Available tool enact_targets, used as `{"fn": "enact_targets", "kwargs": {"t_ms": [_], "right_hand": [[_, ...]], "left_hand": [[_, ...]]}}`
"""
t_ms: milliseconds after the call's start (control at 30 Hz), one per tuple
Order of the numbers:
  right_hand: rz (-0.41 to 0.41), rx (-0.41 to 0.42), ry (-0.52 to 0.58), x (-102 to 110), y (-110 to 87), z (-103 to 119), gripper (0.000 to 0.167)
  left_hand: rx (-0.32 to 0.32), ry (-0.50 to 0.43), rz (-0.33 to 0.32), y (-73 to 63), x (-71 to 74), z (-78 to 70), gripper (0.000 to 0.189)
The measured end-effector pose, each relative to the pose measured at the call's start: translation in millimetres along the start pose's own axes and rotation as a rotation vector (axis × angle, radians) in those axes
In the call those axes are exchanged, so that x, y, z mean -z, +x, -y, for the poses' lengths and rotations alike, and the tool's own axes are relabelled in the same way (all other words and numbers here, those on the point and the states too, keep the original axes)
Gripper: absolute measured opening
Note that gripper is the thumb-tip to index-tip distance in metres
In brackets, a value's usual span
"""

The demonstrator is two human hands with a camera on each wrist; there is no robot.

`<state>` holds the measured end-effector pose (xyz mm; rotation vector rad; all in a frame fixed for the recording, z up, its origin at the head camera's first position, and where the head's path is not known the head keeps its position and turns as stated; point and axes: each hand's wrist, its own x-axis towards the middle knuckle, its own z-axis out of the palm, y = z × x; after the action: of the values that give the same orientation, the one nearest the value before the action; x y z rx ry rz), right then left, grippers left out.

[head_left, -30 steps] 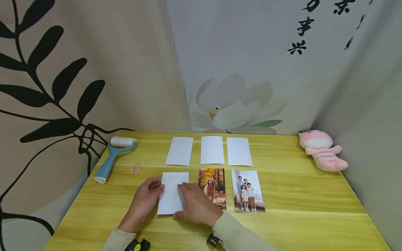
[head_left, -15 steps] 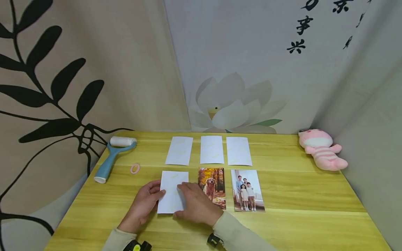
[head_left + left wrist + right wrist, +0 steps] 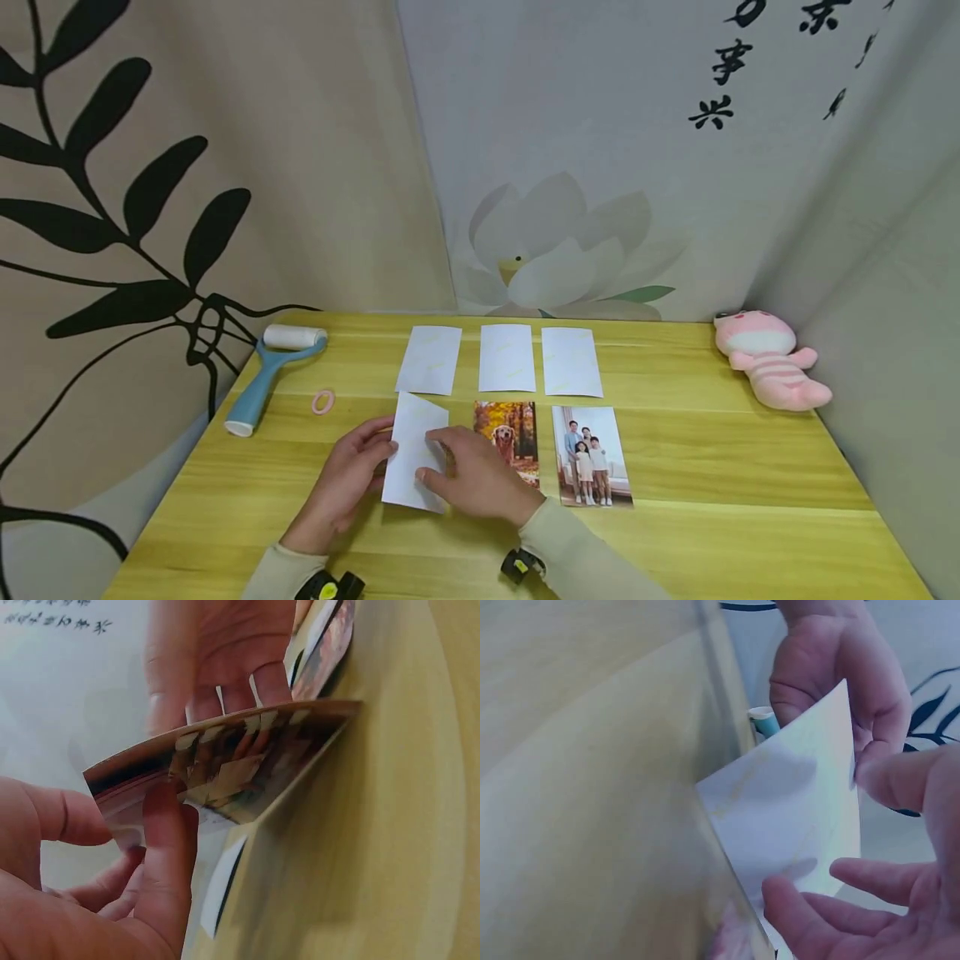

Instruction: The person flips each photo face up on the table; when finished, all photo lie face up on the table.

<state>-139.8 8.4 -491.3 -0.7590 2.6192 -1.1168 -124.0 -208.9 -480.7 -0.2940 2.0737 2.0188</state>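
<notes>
My left hand [image 3: 347,472] grips the left edge of a photo print [image 3: 411,462], thumb on its white back and fingers beneath. The print stands tilted, its left side raised from the wooden table. In the left wrist view, the print's glossy picture side [image 3: 240,761] shows, bowed slightly. My right hand [image 3: 483,475] hovers over the white back from the right, fingers spread and loosely bent, fingertips right at the sheet; it partly covers a dog photo [image 3: 517,425]. Right of that lies a family photo [image 3: 592,458], picture up.
Behind the hands, three white-backed prints lie in a row: a left one [image 3: 429,360], a middle one [image 3: 507,358] and a right one [image 3: 572,362]. A blue-handled lint roller [image 3: 266,379] and a pink ring [image 3: 323,402] lie at left. A pink plush toy [image 3: 768,358] lies at far right.
The print lay nearly flat on the table; now its left side is lifted by my left hand and turned up toward the right. My right hand has risen slightly.
</notes>
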Motion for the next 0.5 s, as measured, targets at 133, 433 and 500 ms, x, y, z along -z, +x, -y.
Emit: {"fn": "enact_targets", "kwargs": {"t_ms": [133,433,500], "right_hand": [[0.009,-0.041,0.179,6.4,3.4,-0.5,0.054],[0.012,-0.097,0.525,14.3,6.9,0.3,0.049],[0.018,-0.125,0.601,16.0,6.5,1.1,0.052]], "left_hand": [[-0.023,-0.017,0.031,-1.2,-3.1,-7.3,0.047],[-0.098,0.022,0.114,-6.0,-16.9,-19.7,0.047],[-0.114,0.059,0.129,-6.9,-20.1,-20.0,0.046]]}}
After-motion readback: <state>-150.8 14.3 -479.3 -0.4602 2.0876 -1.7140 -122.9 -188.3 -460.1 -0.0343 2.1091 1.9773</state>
